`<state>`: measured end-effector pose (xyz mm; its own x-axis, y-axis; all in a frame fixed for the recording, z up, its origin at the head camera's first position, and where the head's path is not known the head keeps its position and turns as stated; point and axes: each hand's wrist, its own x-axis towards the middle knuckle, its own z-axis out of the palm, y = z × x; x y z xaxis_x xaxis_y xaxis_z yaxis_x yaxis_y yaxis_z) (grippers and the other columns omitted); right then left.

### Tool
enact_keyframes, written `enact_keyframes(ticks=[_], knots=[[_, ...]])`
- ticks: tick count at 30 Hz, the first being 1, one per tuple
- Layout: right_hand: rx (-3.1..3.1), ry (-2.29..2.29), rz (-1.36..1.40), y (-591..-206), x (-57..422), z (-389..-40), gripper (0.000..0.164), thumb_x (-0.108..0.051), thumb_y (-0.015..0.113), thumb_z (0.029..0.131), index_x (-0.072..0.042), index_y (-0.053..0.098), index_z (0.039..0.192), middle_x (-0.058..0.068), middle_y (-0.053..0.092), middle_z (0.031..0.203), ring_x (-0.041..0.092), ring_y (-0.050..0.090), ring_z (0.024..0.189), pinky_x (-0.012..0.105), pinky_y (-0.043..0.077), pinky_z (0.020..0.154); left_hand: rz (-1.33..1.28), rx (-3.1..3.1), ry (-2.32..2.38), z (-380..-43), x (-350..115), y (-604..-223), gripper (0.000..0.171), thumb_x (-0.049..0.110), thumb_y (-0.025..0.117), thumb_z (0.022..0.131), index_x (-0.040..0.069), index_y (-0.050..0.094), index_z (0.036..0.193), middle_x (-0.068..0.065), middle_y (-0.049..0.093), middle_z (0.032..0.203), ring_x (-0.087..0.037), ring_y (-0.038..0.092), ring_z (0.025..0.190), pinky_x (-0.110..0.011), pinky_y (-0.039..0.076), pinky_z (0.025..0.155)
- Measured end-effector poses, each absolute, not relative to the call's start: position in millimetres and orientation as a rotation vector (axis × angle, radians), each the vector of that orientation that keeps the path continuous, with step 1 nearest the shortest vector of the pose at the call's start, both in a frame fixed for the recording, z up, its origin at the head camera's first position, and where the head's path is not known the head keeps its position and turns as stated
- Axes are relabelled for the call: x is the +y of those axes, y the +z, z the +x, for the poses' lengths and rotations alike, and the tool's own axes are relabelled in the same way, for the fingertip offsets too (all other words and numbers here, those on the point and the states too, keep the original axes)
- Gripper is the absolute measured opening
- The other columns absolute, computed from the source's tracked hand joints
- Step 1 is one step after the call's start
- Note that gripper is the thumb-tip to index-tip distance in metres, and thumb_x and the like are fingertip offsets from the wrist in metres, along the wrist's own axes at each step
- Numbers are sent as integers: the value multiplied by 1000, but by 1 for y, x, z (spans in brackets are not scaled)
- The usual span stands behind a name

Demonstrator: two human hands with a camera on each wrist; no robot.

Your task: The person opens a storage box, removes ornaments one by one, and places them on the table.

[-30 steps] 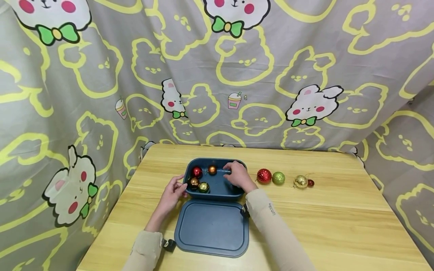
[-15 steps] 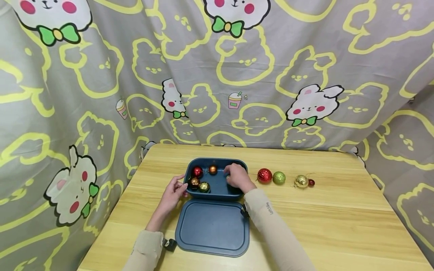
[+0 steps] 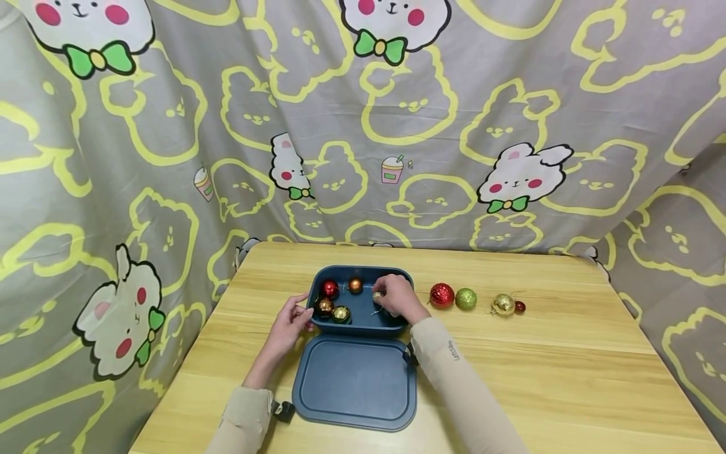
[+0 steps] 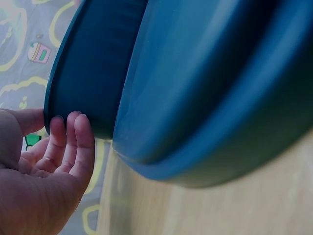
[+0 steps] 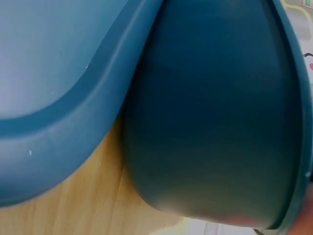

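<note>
A dark blue rectangular box [image 3: 363,328] stands uncovered on the table. In its left half lie a red Christmas bauble [image 3: 329,289], an orange one [image 3: 355,285], a brown-gold one [image 3: 324,307] and a yellow-gold one [image 3: 341,314]. My left hand [image 3: 291,321] holds the box's left end, thumb at the rim, fingers against the outer wall [image 4: 73,88]. Inside the right half, my right hand [image 3: 397,296] pinches a small gold bauble [image 3: 378,296] with a thread hanging below it. The right wrist view shows only a sliver of that hand [image 5: 304,215]; its fingers are hidden there.
A blue lid [image 3: 355,381] lies flat in front of the box. Right of the box sit a large red bauble [image 3: 441,296], a green glitter bauble [image 3: 466,299], a gold one [image 3: 503,305] and a small dark red one [image 3: 520,307]. A patterned curtain [image 3: 363,208] hangs behind the table.
Inside the box, my right hand's fingers have closed around a small gold bauble, which now shows between them with its thread. The left hand, box, lid and other baubles have not moved.
</note>
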<state>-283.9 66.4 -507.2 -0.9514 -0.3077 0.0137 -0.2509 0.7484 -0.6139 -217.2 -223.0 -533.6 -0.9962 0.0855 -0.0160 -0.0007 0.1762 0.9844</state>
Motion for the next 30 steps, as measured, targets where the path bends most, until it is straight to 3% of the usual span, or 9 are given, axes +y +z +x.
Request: enact_keyframes(ticks=[8, 16, 30], knots=[[2786, -1194, -471, -506, 72, -282, 17, -13, 76, 95, -5, 78, 110, 5, 76, 104, 21, 70, 96, 42, 60, 88, 93, 2366, 1978, -216, -223, -535, 47, 9, 58, 106, -1, 46, 150, -25, 64, 96, -23, 68, 75, -32, 63, 75], [2760, -1323, -462, -493, 81, -277, 15, -14, 77, 94, -8, 79, 107, 6, 75, 102, 18, 69, 90, 39, 60, 85, 94, 2373, 1978, -216, -223, -535, 48, 9, 58, 106, -2, 44, 151, -24, 63, 95, -24, 68, 75, -33, 63, 74], [2711, -1471, -397, -478, 113, -270, 22, -10, 75, 95, -1, 76, 114, 12, 75, 103, 24, 69, 93, 38, 61, 81, 65, 2382, 1978, -217, -222, -538, 47, 7, 57, 106, 1, 46, 151, -19, 64, 94, -23, 68, 75, -29, 62, 73]])
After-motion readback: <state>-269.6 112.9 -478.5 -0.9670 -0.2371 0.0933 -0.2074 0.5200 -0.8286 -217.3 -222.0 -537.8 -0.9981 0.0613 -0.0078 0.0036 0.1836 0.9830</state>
